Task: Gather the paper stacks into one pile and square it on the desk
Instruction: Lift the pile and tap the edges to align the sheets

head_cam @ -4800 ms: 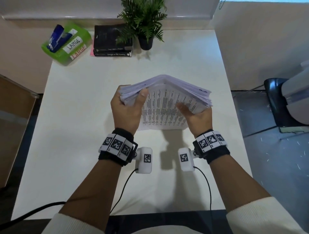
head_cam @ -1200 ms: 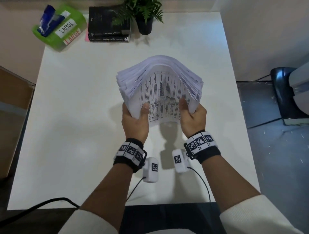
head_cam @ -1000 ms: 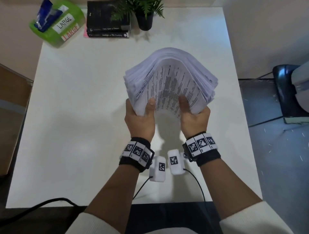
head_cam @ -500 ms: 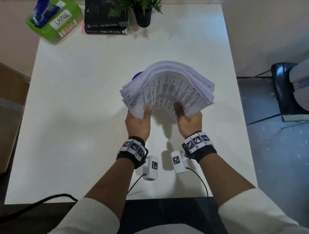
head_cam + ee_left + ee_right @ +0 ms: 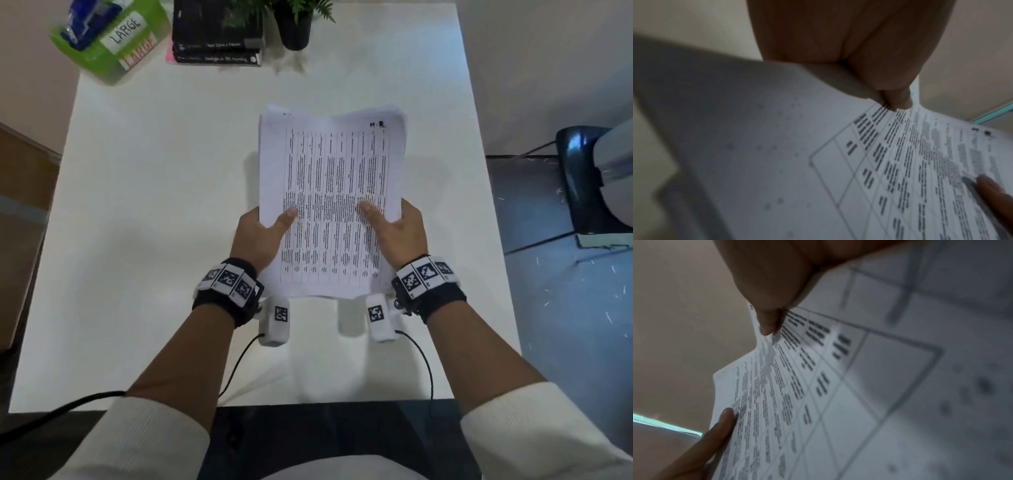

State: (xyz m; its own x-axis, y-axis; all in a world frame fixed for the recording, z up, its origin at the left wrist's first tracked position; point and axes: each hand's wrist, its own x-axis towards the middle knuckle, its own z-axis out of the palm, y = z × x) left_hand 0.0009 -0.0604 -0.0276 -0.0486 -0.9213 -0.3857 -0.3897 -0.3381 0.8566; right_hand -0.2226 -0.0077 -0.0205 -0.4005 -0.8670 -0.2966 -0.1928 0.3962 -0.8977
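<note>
White table [image 5: 144, 212], seen from above. Paper pile [image 5: 330, 202] held over its middle, printed grid of text facing up, far edges slightly uneven; whether the near edge touches the table cannot be told. Green box [image 5: 109, 44] labelled LARGE at the corner far and left of the pile. Two dark books [image 5: 217, 37] stacked just right of the box, at the far edge beyond the pile. Potted plant [image 5: 294, 24] just right of the books. Dark chair [image 5: 582, 178] off the table, right of the pile. Left hand [image 5: 260, 236] gripping the pile's left edge, thumb [image 5: 898, 99] pressed on the top sheet, fingers hidden beneath. Right hand [image 5: 399, 233] gripping the pile's right edge, thumb [image 5: 768, 321] likewise on top. Both grips closed on the pile.
</note>
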